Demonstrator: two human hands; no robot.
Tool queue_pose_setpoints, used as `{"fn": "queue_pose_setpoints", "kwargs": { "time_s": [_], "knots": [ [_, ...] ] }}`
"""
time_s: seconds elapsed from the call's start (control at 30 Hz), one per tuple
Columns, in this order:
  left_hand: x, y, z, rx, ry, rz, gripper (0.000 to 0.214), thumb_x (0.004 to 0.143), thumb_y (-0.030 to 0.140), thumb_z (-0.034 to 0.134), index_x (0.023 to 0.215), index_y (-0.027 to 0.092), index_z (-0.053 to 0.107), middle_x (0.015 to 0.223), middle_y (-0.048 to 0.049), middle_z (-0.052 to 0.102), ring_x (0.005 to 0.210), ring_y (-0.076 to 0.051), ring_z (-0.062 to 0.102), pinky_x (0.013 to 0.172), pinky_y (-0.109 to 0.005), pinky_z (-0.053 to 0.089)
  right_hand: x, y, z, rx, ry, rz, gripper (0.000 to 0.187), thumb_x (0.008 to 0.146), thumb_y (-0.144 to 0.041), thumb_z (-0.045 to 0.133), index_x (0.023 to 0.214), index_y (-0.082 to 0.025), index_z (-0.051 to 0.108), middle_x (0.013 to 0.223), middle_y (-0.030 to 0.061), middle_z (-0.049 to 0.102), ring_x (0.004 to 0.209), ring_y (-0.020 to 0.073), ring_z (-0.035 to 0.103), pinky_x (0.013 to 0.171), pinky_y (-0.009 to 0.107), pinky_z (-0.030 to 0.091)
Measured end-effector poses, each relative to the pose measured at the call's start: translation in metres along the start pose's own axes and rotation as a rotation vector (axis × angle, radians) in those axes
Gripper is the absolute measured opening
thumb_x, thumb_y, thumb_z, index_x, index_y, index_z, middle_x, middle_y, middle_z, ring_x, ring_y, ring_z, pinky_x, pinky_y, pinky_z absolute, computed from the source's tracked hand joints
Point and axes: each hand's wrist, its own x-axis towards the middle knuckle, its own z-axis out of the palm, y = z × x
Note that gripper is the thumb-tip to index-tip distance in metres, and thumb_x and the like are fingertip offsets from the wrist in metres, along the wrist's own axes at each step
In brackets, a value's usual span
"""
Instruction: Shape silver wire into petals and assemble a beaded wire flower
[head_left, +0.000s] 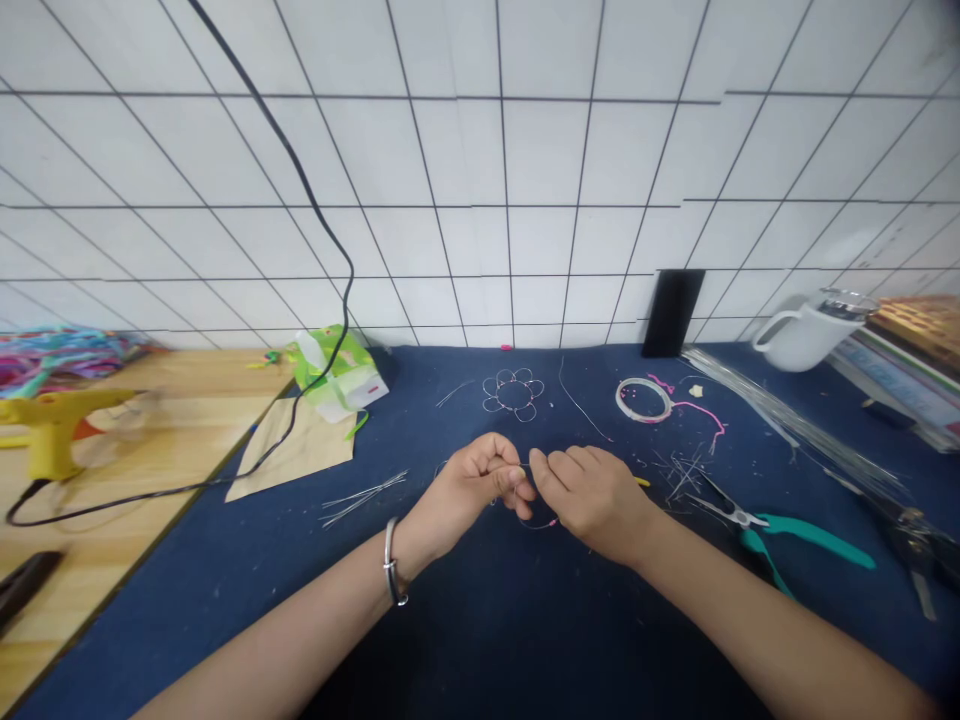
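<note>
My left hand [480, 480], with a bangle [391, 565] on its wrist, pinches a thin wire [540, 526] between thumb and fingers. Close beside it, my right hand [589, 495] is closed on the same wire, its fingertips nearly meeting the left ones. Part of the wire curves below the hands and carries a small pink bit; the rest is hidden by the fingers. Beyond the hands lies a flower-shaped wire frame [514, 394] with looped petals. A single bent wire [581, 402] lies to its right.
Teal-handled pliers [787, 527] and scattered wire offcuts [681, 475] lie at right, near a white ring [643, 400] with pink thread and a long wire bundle [787, 415]. A white mug [810, 335] and black phone-like slab [673, 313] stand behind. A yellow glue gun [56, 425] and black cable [300, 170] are left.
</note>
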Motion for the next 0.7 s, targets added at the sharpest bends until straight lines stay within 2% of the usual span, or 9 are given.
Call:
{"fn": "queue_pose_setpoints", "kwargs": {
  "time_s": [0.1, 0.2, 0.3, 0.4, 0.47, 0.53, 0.7],
  "knots": [
    [0.0, -0.001, -0.001, -0.02, -0.006, -0.007, 0.012, 0.083, 0.024, 0.053, 0.084, 0.014, 0.046, 0.071, -0.0043, 0.066, 0.057, -0.013, 0.062, 0.058, -0.026, 0.045, 0.003, -0.002, 0.0, 0.177, 0.0, 0.117, 0.023, 0.086, -0.016, 0.04, 0.095, -0.011, 0.061, 0.071, 0.0053, 0.059, 0.065, 0.0154, 0.051, 0.058, 0.03, 0.039],
    [0.0, -0.001, -0.002, -0.016, -0.018, -0.004, 0.011, 0.083, 0.023, 0.053, 0.084, 0.014, 0.048, 0.073, -0.0048, 0.066, 0.059, -0.013, 0.062, 0.06, -0.027, 0.045, 0.007, -0.004, -0.002, 0.574, -0.025, 0.378, 0.023, 0.087, -0.018, 0.04, 0.077, -0.016, 0.061, 0.069, 0.0021, 0.058, 0.067, 0.0123, 0.052, 0.062, 0.026, 0.04],
    [0.0, -0.002, -0.003, -0.009, -0.024, 0.017, 0.01, 0.083, 0.022, 0.054, 0.083, 0.013, 0.05, 0.073, -0.0046, 0.065, 0.06, -0.013, 0.061, 0.062, -0.027, 0.045, 0.012, -0.005, -0.006, 1.054, -0.099, 0.66, 0.019, 0.086, -0.021, 0.042, 0.077, -0.018, 0.058, 0.067, -0.0016, 0.056, 0.06, 0.0087, 0.051, 0.056, 0.021, 0.04],
    [0.001, -0.003, -0.004, -0.016, -0.005, 0.031, 0.009, 0.082, 0.022, 0.055, 0.083, 0.013, 0.053, 0.072, -0.004, 0.064, 0.06, -0.013, 0.06, 0.062, -0.028, 0.045, 0.013, -0.003, -0.007, 1.375, -0.15, 0.797, 0.016, 0.084, -0.024, 0.043, 0.078, -0.017, 0.057, 0.063, -0.0033, 0.053, 0.051, 0.0066, 0.048, 0.05, 0.019, 0.039],
    [0.002, -0.004, -0.005, -0.02, 0.006, 0.033, 0.009, 0.081, 0.021, 0.056, 0.082, 0.013, 0.054, 0.072, -0.0035, 0.063, 0.061, -0.013, 0.059, 0.062, -0.027, 0.045, 0.013, -0.001, -0.008, 1.407, -0.149, 0.814, 0.015, 0.082, -0.022, 0.045, 0.075, -0.017, 0.057, 0.06, -0.004, 0.051, 0.049, 0.0061, 0.046, 0.049, 0.019, 0.038],
    [0.002, -0.004, -0.006, -0.011, 0.015, 0.038, 0.008, 0.08, 0.021, 0.057, 0.08, 0.013, 0.056, 0.071, -0.0029, 0.062, 0.062, -0.012, 0.059, 0.064, -0.027, 0.044, 0.013, 0.0, -0.009, 1.316, -0.131, 0.8, 0.014, 0.079, -0.018, 0.046, 0.07, -0.017, 0.058, 0.058, -0.0045, 0.05, 0.049, 0.006, 0.044, 0.048, 0.018, 0.035],
    [0.002, -0.002, -0.005, 0.036, 0.022, 0.043, 0.009, 0.08, 0.022, 0.056, 0.078, 0.013, 0.057, 0.067, -0.002, 0.06, 0.066, -0.012, 0.056, 0.068, -0.027, 0.042, 0.015, -0.004, -0.01, 1.017, -0.031, 0.634, 0.018, 0.069, -0.004, 0.047, 0.06, -0.016, 0.055, 0.06, -0.0041, 0.053, 0.057, 0.0065, 0.046, 0.055, 0.018, 0.035]
  ]
}}
